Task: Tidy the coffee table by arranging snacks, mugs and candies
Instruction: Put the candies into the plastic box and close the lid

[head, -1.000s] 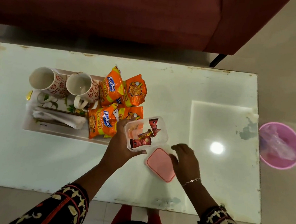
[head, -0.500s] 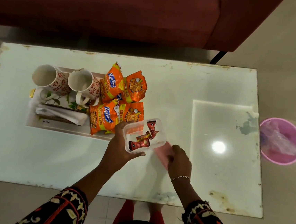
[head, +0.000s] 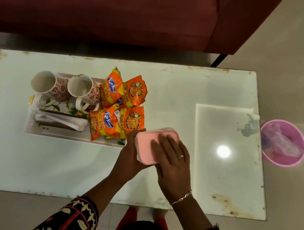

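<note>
A small clear candy box now wears its pink lid (head: 145, 145); the candies inside are hidden. My left hand (head: 127, 156) grips the box from its left side, just above the white coffee table (head: 50, 164). My right hand (head: 171, 161) lies flat on the lid, fingers spread, pressing it down. On a floral tray (head: 58, 131) at the left stand two red-patterned mugs (head: 46, 84) (head: 84, 89), several orange snack packets (head: 119, 106) and folded white napkins (head: 61, 120).
A dark red sofa (head: 120, 9) runs along the far side of the table. A pink bin (head: 283, 143) with a plastic liner stands on the floor off the table's right end. A glass panel (head: 223, 140) marks the table's right half.
My right hand picked the pink lid off the table and laid it on the open candy box. My left hand kept hold of the box throughout.
</note>
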